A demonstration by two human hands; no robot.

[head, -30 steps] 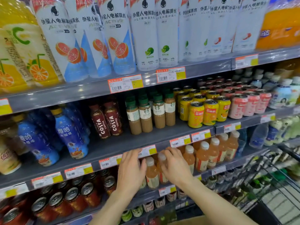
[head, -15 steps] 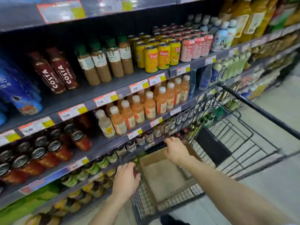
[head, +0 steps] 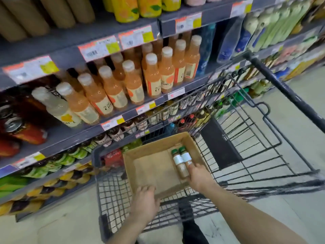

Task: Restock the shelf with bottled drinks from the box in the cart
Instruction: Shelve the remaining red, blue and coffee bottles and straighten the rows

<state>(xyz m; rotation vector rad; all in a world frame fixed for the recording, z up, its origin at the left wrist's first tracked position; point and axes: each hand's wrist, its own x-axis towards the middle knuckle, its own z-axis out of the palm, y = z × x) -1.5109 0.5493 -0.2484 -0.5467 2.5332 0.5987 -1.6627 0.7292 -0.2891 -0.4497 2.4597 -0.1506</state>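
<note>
Supermarket aisle, pale floor [head: 281,217], dark grey shelving [head: 66,136] along the left. Orange juice bottles [head: 133,85] with white caps in rows on the middle shelf, one pale bottle [head: 58,108] at the left end of that row, price tags [head: 99,48] along the shelf edges. Yellow cans [head: 139,7] and brown bottles [head: 52,13] on the shelf above; red cans [head: 26,132] further left; small dark-capped bottles [head: 114,133] and green and yellow packs [head: 58,162] on the lower shelves. Blue and green bottles [head: 260,29] to the right, blurred.

Black wire cart [head: 246,147] parked close against the shelving, handle bar [head: 290,92] running off to the right. Open cardboard box [head: 146,152] inside the cart near its left end, mostly bare inside. Two coffee bottles [head: 181,161] with green caps and white labels lying side by side, touching, along the right wall of the box.

Left hand [head: 146,201] reaching down at the near left corner of the box, fingertips curled over the rim, gripping the cardboard. Right hand [head: 198,176] stretched into the box, fingers against the lower ends of the two bottles; not yet wrapped round them, whether closing cannot be told. Both forearms bare, extended from the lower frame edge, hands apart with the near edge of the box between them.
</note>
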